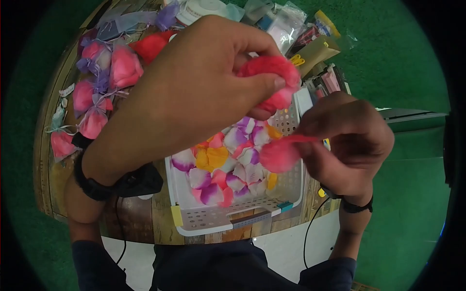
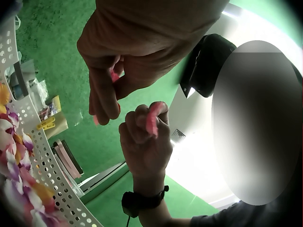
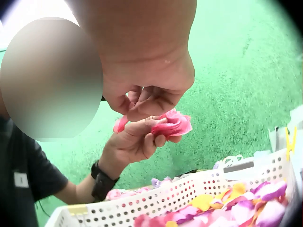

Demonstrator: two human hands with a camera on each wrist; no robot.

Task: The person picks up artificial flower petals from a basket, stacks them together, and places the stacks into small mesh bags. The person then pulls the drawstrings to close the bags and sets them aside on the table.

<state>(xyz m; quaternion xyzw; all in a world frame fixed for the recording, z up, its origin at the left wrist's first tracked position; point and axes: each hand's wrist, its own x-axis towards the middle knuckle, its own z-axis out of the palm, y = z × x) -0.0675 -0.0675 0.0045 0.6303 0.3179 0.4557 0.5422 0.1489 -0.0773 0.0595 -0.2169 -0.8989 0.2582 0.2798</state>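
Note:
My left hand (image 1: 213, 72) grips a bunch of pink-red petals (image 1: 279, 68) above the far part of a white perforated basket (image 1: 208, 225). To its right, my right hand (image 1: 352, 140) pinches a pink petal (image 1: 279, 155) between thumb and fingers over the basket's right side. In the right wrist view the bunch (image 3: 174, 124) shows in the left hand (image 3: 137, 142), beyond the right hand (image 3: 151, 85). White-purple, orange and pink petals (image 1: 212, 157) lie in the basket. The left palm's inside is partly hidden.
Mesh bags of pink petals (image 1: 125, 68) lie at the left of the wooden table (image 1: 138, 220). Behind the basket are clear plastic packets (image 1: 289, 24), a brown box (image 1: 318, 51) and a yellow clip (image 1: 297, 60). Cables hang from both wrists.

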